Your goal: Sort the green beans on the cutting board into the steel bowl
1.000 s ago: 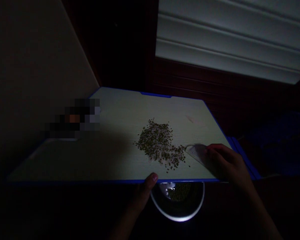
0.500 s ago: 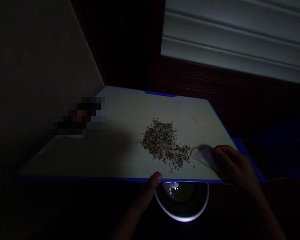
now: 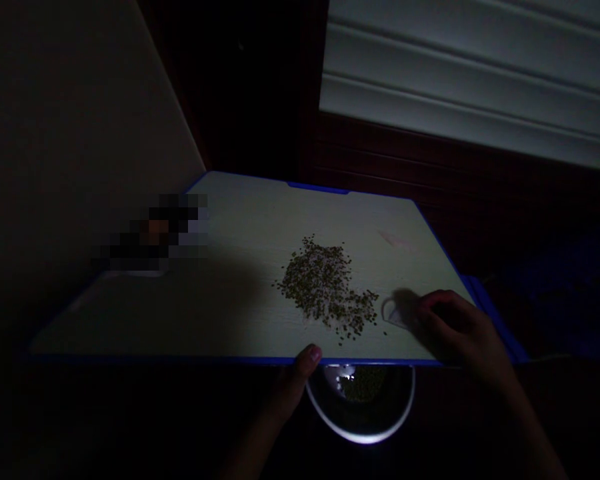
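Note:
A heap of small green beans [image 3: 327,287] lies on a pale table with a blue rim [image 3: 220,313]. My right hand [image 3: 463,333] rests at the table's near right, its fingers closed on a small pale card [image 3: 395,312] that stands just right of the heap. My left hand [image 3: 293,383] is below the table's front edge, thumb tip up against the rim, holding a metal bowl [image 3: 363,407] under the edge. Some beans lie in the bowl. The scene is very dark.
A blurred-out object [image 3: 153,233] sits at the table's left. A light wall stands on the left, dark wood panelling and a pale ribbed surface [image 3: 470,87] behind. A dark blue thing [image 3: 570,293] lies to the right of the table.
My right hand and the pale card have drawn slightly back to the right from the heap. The left hand and bowl have stayed in place.

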`<state>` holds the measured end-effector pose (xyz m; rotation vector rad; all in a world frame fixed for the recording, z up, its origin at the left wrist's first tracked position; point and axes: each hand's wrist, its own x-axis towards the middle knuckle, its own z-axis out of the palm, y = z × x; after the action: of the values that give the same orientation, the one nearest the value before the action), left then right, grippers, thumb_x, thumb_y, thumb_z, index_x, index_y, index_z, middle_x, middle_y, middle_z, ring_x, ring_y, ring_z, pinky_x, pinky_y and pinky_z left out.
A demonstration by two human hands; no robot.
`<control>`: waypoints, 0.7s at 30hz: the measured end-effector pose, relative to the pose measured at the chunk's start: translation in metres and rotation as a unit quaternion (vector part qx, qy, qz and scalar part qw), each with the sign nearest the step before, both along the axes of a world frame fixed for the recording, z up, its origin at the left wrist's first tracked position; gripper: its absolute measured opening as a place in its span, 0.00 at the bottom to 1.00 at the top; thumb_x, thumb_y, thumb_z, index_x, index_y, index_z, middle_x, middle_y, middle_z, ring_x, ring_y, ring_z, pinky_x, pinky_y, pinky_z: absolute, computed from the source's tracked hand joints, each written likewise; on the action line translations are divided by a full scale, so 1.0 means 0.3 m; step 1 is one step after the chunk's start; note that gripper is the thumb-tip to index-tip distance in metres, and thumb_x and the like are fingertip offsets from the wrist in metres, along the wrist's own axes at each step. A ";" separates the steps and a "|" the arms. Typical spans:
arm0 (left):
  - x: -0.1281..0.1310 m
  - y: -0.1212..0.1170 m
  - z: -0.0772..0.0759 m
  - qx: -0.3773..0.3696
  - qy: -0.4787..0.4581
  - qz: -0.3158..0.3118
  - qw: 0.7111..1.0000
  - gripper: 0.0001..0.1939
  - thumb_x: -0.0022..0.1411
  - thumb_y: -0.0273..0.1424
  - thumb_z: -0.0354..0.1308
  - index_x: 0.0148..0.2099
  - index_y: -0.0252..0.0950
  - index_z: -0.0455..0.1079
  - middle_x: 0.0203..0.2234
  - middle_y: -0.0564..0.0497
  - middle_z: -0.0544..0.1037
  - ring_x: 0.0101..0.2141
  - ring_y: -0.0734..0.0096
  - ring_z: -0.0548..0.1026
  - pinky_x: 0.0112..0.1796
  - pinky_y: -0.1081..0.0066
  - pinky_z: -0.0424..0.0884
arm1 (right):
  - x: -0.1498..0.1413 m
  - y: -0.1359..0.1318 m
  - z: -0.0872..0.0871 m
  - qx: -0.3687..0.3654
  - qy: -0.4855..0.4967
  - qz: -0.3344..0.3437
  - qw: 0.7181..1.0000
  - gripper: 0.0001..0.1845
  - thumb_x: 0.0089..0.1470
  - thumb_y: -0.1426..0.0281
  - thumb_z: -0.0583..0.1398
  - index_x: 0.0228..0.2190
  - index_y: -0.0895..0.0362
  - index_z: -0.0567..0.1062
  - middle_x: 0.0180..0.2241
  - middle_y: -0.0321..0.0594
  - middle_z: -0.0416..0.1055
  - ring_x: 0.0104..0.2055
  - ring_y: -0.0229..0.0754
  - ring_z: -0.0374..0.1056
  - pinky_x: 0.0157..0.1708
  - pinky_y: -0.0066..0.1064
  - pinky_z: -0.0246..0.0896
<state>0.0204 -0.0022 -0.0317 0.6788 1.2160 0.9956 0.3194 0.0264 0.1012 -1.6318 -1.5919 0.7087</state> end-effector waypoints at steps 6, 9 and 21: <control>-0.004 0.004 -0.014 -0.014 0.001 0.024 1.000 0.30 0.47 0.57 0.68 0.44 0.40 0.82 0.50 0.41 0.85 0.63 0.39 0.70 0.65 0.48 0.59 | 0.005 0.006 -0.018 0.035 0.052 0.003 0.998 0.17 0.59 0.58 0.65 0.49 0.45 0.76 0.40 0.36 0.79 0.42 0.45 0.77 0.41 0.35 0.72; -0.010 0.004 -0.019 -0.022 -0.010 0.022 0.999 0.29 0.49 0.56 0.67 0.45 0.39 0.81 0.48 0.41 0.86 0.62 0.38 0.71 0.65 0.47 0.59 | 0.004 0.006 -0.017 0.034 0.034 0.005 0.999 0.15 0.60 0.59 0.64 0.48 0.46 0.79 0.42 0.37 0.80 0.44 0.46 0.77 0.44 0.37 0.73; -0.022 0.005 -0.048 -0.051 -0.002 0.023 0.998 0.27 0.47 0.55 0.68 0.42 0.40 0.81 0.47 0.41 0.86 0.62 0.37 0.71 0.65 0.46 0.60 | -0.008 0.004 0.003 -0.034 0.100 -0.028 0.994 0.18 0.58 0.57 0.66 0.47 0.51 0.82 0.44 0.43 0.84 0.44 0.51 0.80 0.44 0.38 0.76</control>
<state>0.0137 -0.0007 -0.0461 0.5718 1.2747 0.9655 0.3170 0.0276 0.1021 -1.5928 -1.3874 0.8760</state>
